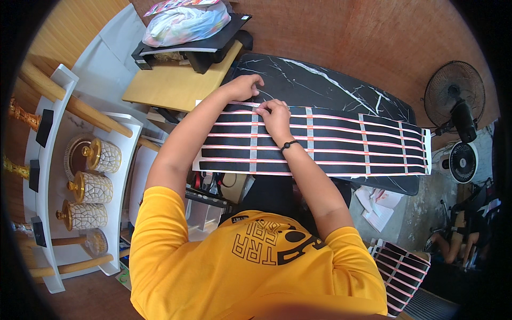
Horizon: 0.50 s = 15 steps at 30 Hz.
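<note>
A long black sheet [336, 135] with a white border lies across the table. Narrow pink-and-white strips [341, 141] run along its length, and grey bands [310, 128] cross them. My left hand [245, 88] is just beyond the sheet's far edge, towards its left end. Its fingers are curled together, and anything between them is too small to make out. Close by on the right, my right hand [276, 118] rests over the sheet's far strips. Thumb and fingers are pinched at a strip beside a grey band; the fingertips hide what they grip. A black bracelet is on that wrist.
Beneath the sheet stands a black marble-patterned table [298, 80]. A plastic bag [186, 24] sits on a black device at the far left. White shelves [120, 176] with gold-lidded jars stand left. Fans [456, 96] stand right; another striped sheet [400, 274] leans at lower right.
</note>
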Motion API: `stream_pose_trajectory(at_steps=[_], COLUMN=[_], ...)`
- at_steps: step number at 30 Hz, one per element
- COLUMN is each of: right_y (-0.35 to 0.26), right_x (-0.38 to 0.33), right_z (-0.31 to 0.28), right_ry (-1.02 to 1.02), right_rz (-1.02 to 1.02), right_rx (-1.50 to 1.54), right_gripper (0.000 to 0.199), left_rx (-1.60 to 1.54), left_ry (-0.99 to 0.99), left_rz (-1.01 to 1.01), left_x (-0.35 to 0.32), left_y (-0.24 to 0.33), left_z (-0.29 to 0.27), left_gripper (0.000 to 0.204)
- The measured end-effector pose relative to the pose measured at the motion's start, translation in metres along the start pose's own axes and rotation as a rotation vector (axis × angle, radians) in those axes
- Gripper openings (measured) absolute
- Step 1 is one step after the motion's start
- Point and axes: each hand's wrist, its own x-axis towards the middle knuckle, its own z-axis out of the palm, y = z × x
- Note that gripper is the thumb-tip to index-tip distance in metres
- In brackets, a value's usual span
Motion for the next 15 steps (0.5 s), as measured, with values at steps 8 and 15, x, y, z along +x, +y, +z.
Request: stream_pose_trajectory(at_steps=[8,15], right_y=[-0.004,-0.017], right_x=[0.008,-0.008], right_z=[-0.004,-0.009], right_ry=[-0.082,-0.076], right_rz=[0.111,-0.031], right_rx=[-0.058,-0.212], right_gripper=[0.013,0.078], left_rx=[0.41,0.57], left_ry=[0.01,0.078], left_rz=[0.089,0.282], left_x=[-0.055,-0.055], left_y=[0.026,0.015], left_z=[-0.007,0.007], left_gripper=[0.026,0.014])
